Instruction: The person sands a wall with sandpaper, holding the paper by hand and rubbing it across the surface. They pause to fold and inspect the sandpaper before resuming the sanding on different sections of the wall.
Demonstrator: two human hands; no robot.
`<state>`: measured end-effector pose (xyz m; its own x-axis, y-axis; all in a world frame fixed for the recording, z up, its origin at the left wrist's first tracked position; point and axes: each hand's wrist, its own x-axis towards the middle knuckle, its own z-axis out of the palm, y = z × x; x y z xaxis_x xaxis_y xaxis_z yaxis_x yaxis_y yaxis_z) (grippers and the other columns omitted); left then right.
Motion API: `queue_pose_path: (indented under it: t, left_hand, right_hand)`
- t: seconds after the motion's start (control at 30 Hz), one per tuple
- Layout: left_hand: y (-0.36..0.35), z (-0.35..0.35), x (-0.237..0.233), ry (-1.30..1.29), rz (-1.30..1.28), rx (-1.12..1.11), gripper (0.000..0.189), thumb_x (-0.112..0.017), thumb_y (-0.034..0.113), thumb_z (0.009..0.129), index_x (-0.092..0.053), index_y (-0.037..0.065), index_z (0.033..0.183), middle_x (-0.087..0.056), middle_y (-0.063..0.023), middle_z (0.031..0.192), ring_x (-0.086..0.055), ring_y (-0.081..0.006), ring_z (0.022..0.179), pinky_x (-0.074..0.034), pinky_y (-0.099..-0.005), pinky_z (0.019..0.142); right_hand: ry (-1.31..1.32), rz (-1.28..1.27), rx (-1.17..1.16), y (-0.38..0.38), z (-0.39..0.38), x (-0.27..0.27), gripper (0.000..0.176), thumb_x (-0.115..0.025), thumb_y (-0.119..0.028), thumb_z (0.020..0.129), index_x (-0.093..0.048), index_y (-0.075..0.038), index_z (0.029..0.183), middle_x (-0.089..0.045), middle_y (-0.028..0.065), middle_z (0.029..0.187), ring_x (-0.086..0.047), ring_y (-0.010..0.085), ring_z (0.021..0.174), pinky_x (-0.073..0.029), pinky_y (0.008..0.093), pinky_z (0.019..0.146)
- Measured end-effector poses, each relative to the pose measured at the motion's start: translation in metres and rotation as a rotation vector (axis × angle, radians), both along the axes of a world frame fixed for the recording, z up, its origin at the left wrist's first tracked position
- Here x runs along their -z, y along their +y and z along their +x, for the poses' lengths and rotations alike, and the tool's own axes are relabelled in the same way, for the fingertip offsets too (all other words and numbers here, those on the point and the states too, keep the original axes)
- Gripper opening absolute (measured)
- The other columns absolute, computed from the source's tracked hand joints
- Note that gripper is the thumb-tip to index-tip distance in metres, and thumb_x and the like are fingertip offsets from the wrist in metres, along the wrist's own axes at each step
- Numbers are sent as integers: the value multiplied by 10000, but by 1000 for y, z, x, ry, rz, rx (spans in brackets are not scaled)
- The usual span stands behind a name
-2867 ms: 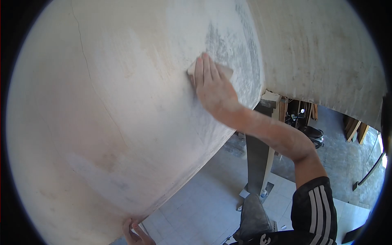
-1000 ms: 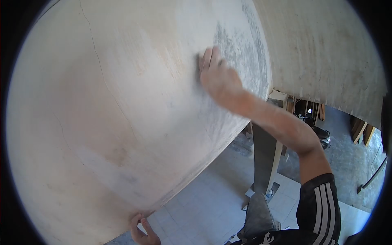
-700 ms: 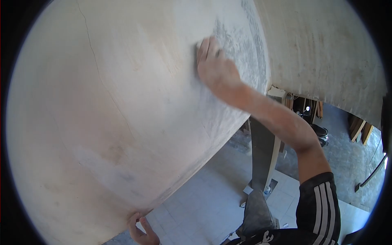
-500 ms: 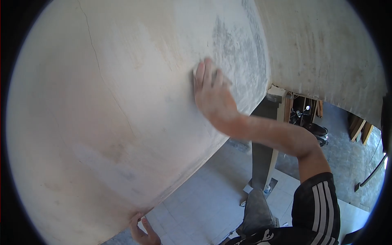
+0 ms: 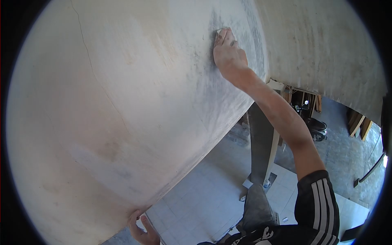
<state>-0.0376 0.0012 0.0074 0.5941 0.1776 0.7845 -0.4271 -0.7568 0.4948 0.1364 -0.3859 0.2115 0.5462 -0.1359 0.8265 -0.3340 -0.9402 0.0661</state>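
Note:
A broad plastered surface (image 5: pixel 143 94), pale with grey smears and a thin crack, fills the left and middle of the view. My right hand (image 5: pixel 229 51) presses against it near its upper right, over the dark grey smears. Under the bent fingers is a small flat piece, perhaps sandpaper, with only a pale edge showing. Down at the surface's lower edge, my left hand (image 5: pixel 142 230) touches the rim with its fingertips. Its thumb stands apart from the fingers, and I see nothing held there.
Another plastered face (image 5: pixel 322 45) meets the surface at the right. Far below are a tiled floor (image 5: pixel 196 183), a grey pillar (image 5: pixel 262 143) and a small bottle (image 5: pixel 266 183) near its foot. A motorcycle (image 5: pixel 316 126) and leaning boards (image 5: pixel 359 124) stand farther off.
My right hand has moved up and to the right across the surface, onto the grey smears, and the arm is straighter. My left hand stays at the lower edge.

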Motion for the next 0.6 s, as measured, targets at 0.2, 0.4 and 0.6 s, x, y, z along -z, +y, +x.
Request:
queue_pose_path:
  t: [0.2, 0.4, 0.6]
  left_hand:
    - [4, 8, 3, -97, -53, 125, 135, -587, 77, 946, -636, -17, 1030, -662, -153, 1001, -613, -295, 956, -481, -402, 888]
    - [4, 8, 3, -106, -69, 173, 120, -591, 56, 940, -627, -23, 1023, -658, -154, 984, -610, -291, 934, -481, -405, 883]
    - [0, 10, 1, -116, -64, 119, 117, -601, 64, 935, -636, -34, 989, -660, -165, 972, -621, -296, 911, -491, -402, 859]
  right_hand:
    - [-105, -434, 95, 0, 30, 1, 498, -463, -27, 925, -318, 177, 1355, -406, 370, 1357, -533, 415, 1174, -453, 386, 1037]
    - [-124, -237, 82, -4, 45, -41, 449, -392, -63, 977, -315, 186, 1343, -395, 379, 1367, -447, 412, 1300, -439, 395, 1047]
    - [-215, -288, 96, -18, 30, -70, 531, -454, -50, 944, -269, 196, 1377, -383, 383, 1384, -450, 417, 1301, -402, 391, 1087]
